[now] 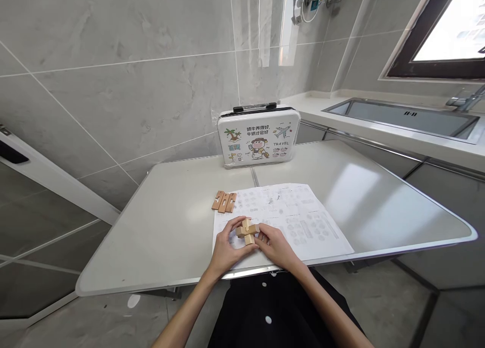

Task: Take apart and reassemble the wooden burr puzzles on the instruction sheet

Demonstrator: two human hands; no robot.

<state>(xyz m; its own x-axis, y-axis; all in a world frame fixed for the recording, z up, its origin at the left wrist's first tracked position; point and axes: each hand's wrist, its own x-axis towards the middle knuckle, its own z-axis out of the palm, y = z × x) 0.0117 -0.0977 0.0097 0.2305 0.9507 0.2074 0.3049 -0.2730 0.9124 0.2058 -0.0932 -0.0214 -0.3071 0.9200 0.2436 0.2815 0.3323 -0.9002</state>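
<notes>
Between my two hands is a wooden burr puzzle (247,231), a cross of interlocked pale and darker blocks, held just above the printed paper sheet (295,206). My left hand (226,247) curls round its left side, with the index finger at the back and the thumb at the front. On the other side my right hand (275,244) grips it, thumb and fingers against its right arm and lower edge. Beyond my left hand, at the sheet's upper left corner, lie several flat brown wooden pieces (224,202) with notches and slots, side by side.
A white carrying case (259,138) with cartoon prints and a black handle stands at the back of the white folding table (170,211), against the grey tiled wall. To the right is a counter with a metal sink (401,116) and a faucet (464,101), below a window.
</notes>
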